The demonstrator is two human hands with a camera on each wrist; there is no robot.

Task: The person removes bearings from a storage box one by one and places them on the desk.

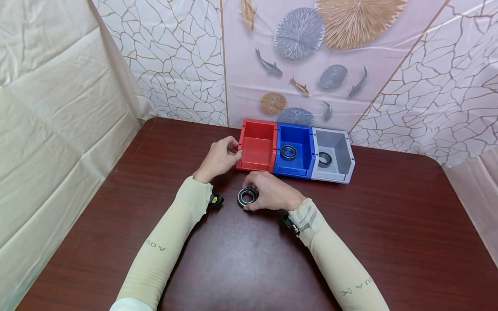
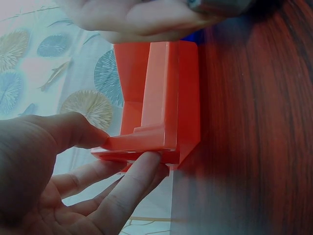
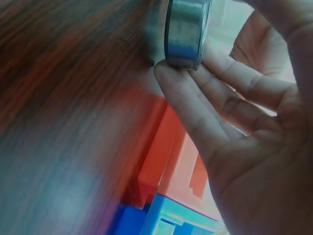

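My right hand holds a ball bearing, a dark ring with a bright metal inner edge, between thumb and fingers, just in front of the bins. Its metal outer side faces the right wrist view, fingertips at the rim. My left hand pinches the left side edge of a red plastic bin; in the left wrist view the thumb lies on one face of that edge and fingers on the other. The bin stands on the table at the left end of a row.
Joined beside the red bin are a blue bin and a grey bin. One bearing lies in the blue bin, another bearing in the grey. A patterned cloth hangs behind the dark wooden table.
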